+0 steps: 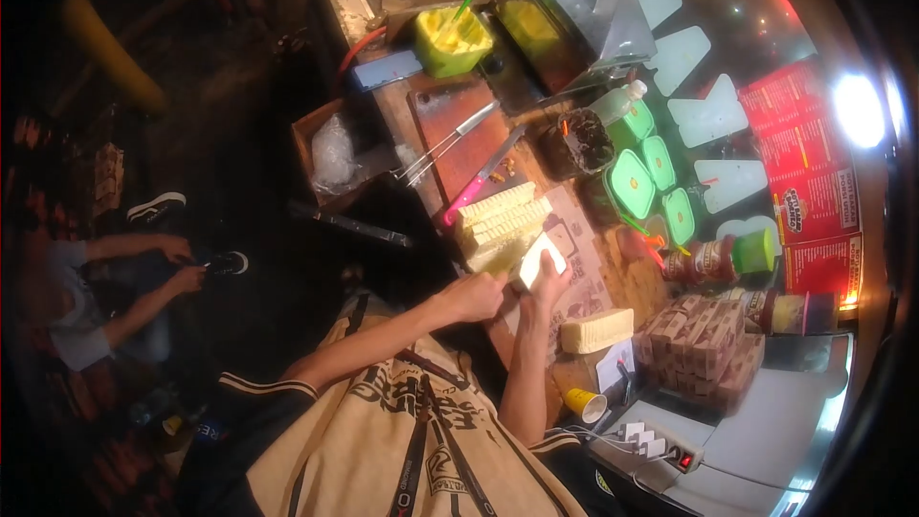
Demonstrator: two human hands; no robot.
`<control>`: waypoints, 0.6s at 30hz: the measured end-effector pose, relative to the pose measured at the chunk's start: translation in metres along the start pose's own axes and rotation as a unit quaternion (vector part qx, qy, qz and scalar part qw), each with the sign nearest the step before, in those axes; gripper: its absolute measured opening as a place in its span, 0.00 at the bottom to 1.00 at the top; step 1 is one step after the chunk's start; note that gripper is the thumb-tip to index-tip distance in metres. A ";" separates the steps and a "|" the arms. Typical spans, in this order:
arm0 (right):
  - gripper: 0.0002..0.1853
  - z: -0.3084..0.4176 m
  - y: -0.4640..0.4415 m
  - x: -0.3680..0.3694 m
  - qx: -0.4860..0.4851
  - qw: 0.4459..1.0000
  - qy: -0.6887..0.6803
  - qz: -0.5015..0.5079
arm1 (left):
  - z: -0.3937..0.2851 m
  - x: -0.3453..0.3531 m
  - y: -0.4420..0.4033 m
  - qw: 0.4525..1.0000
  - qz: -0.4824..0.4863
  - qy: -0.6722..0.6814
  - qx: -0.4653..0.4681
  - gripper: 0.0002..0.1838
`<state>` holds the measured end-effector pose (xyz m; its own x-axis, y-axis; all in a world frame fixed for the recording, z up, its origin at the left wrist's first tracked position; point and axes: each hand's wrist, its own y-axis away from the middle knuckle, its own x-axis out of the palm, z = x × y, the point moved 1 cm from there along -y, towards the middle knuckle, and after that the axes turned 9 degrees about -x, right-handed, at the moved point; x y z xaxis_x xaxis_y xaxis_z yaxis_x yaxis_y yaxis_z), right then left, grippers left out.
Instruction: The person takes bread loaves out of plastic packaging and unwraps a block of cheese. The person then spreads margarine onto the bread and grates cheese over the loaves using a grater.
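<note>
My right hand (548, 280) holds a pale, brightly lit piece of bread (542, 260) between thumb and fingers. Close beside it, my left hand (476, 296) is closed at the near edge of the bread; whatever is inside its fingers is hidden. Just beyond both hands stands a stack of cut bread (500, 220), its layers showing on top. Printed brown paper (579, 263) lies under and beside the bread. An uncut-looking bread block (597, 331) rests to the right of my right hand.
A pink-handled knife (469, 196) and metal tongs (450, 148) lie on a wooden board (440, 115). Behind are a yellow tub (455, 56) and green-lidded containers (632, 184). Stacked printed boxes (694, 340), a paper cup (586, 405) and a power strip (680, 458) sit right. Someone sits left (86, 297).
</note>
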<state>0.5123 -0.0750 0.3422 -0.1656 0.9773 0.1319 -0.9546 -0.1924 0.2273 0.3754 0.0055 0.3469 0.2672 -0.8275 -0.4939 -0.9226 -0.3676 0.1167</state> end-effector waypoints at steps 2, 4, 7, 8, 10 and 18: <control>0.28 -0.011 0.011 -0.007 -0.046 0.999 0.015 0.018 | 0.000 -0.006 -0.005 1.000 -0.002 -0.003 -0.008 0.08; 0.27 -0.014 0.013 -0.020 -0.063 0.992 0.089 0.060 | 0.003 -0.002 -0.003 1.000 -0.003 -0.007 -0.018 0.07; 0.27 -0.003 -0.002 -0.013 0.026 0.999 -0.013 0.034 | 0.001 0.003 0.001 1.000 0.026 -0.002 0.002 0.07; 0.27 -0.004 -0.008 -0.006 0.018 0.999 -0.034 0.015 | 0.000 0.003 0.003 1.000 0.025 0.002 -0.006 0.07; 0.26 -0.004 0.002 -0.001 -0.014 1.000 -0.021 -0.018 | 0.001 -0.004 -0.001 1.000 0.014 0.005 -0.019 0.06; 0.25 -0.006 -0.002 -0.010 0.010 1.000 -0.018 0.018 | 0.001 -0.001 0.006 1.000 0.017 0.015 -0.021 0.07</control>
<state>0.5140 -0.0838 0.3343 -0.1897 0.9662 0.1744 -0.9434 -0.2286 0.2404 0.3694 0.0044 0.3469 0.2451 -0.8516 -0.4633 -0.9192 -0.3561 0.1683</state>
